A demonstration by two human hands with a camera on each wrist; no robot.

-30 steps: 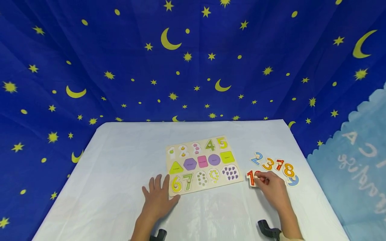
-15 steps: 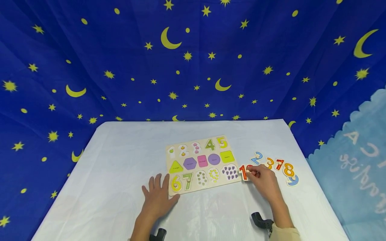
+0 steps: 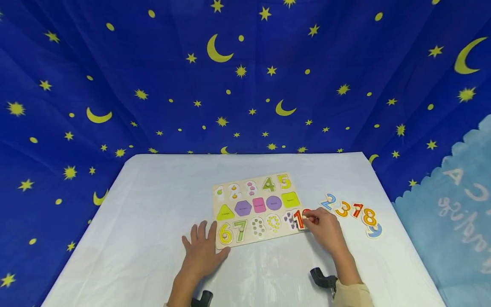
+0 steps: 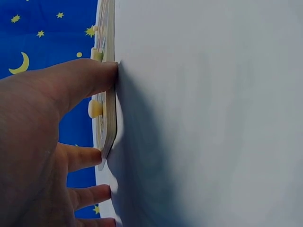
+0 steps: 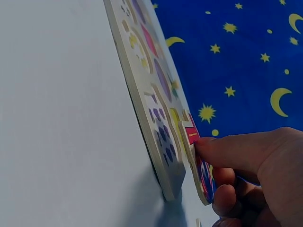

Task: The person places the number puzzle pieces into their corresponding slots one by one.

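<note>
A wooden number puzzle board [image 3: 253, 240] lies on the white-covered table. My left hand [image 3: 201, 251] rests at its lower left corner, fingers spread, the thumb [image 4: 94, 78] touching the front edge. My right hand [image 3: 326, 230] pinches the red number 10 puzzle piece [image 3: 298, 219] by its knob. The piece hangs over the board's lower right corner, partly covering the recess with purple grape pictures. In the right wrist view, the 10 piece [image 5: 191, 135] is tilted and apart from the board's face [image 5: 177, 177]. Pieces 4 [image 3: 269, 184], 5 [image 3: 284, 182], 6 [image 3: 225, 234] and 7 [image 3: 240, 230] sit in their recesses.
Right of the board lie loose number pieces: a blue 2 [image 3: 328, 201], an orange 3 [image 3: 343, 209], a red 1 [image 3: 357, 209], an orange 8 [image 3: 369, 217] and a blue 9 [image 3: 375, 231], partly overlapping. A starry blue curtain [image 3: 172, 76] hangs behind the table [image 3: 161, 183].
My right hand has carried the red 10 piece leftward from beside the loose pieces to over the board's lower right corner. My left hand has stayed in place.
</note>
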